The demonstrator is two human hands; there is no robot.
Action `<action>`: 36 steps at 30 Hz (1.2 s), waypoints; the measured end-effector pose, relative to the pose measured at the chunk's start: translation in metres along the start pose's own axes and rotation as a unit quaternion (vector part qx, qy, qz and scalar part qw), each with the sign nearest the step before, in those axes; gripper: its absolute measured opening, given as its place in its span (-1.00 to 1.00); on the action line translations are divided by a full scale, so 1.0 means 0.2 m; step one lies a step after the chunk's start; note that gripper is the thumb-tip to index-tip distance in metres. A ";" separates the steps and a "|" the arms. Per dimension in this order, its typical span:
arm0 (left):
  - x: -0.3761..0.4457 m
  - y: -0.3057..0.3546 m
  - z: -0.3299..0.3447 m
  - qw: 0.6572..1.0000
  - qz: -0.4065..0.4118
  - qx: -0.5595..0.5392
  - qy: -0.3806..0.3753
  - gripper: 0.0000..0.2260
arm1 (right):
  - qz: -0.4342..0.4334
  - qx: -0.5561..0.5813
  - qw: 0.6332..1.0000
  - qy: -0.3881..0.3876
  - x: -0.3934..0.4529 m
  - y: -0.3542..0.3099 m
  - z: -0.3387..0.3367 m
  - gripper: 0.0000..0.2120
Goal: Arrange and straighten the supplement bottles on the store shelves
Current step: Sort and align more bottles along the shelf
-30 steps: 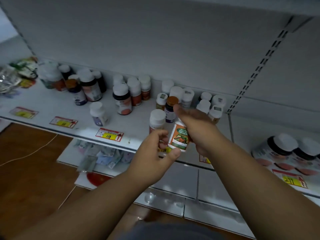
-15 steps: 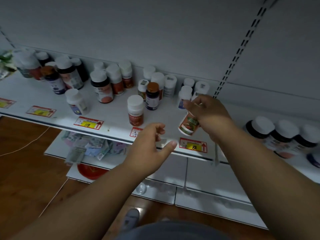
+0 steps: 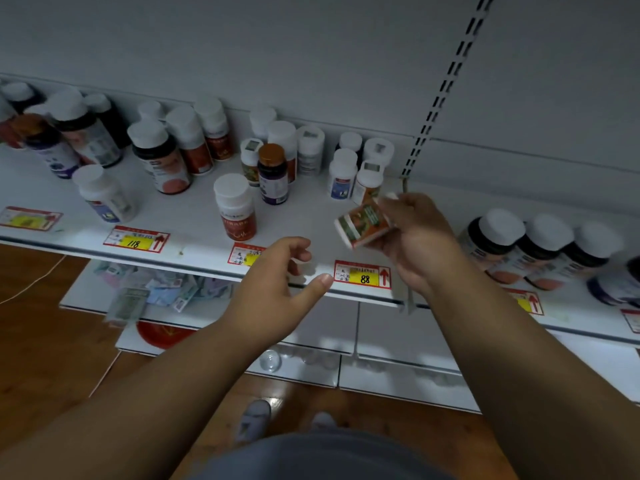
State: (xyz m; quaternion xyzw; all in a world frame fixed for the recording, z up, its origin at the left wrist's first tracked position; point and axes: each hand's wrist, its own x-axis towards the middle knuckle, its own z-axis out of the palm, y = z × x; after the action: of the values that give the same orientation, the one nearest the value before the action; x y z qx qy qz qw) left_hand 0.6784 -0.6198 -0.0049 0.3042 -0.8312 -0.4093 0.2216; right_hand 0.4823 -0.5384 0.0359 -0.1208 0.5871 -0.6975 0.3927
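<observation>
My right hand (image 3: pixel 420 237) grips a small white bottle with a green and orange label (image 3: pixel 365 225), tilted with its base toward me, just above the white shelf (image 3: pixel 194 216). My left hand (image 3: pixel 277 285) hovers empty at the shelf's front edge, fingers loosely curled and apart. A white-capped bottle with a red label (image 3: pixel 235 207) stands alone near the front. Behind it stands a dark bottle with a brown cap (image 3: pixel 273 174). A small cluster of white bottles (image 3: pixel 358 168) stands just behind the held one.
Several more bottles crowd the shelf's left and back. Three large dark bottles with white caps (image 3: pixel 540 247) stand on the adjoining shelf at right. Price tags (image 3: pixel 363 274) line the front edge. A lower shelf holds packets (image 3: pixel 152 296). A slotted upright (image 3: pixel 440 88) divides the back wall.
My left hand let go of the labelled bottle and dropped to the shelf edge. My right hand carried the bottle rightward and back over the shelf, tilting it.
</observation>
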 end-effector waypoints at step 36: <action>0.06 0.06 -0.16 1.000 -0.008 -0.009 0.002 -0.46 | -0.167 -0.266 0.942 -0.120 0.00 0.08 0.27 -0.85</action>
State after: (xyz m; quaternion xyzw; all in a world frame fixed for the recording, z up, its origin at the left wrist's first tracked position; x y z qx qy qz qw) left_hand 0.6863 -0.6403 0.0239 0.3096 -0.8247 -0.4179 0.2223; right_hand 0.5232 -0.5771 0.0368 -0.3998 0.6715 -0.5516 0.2916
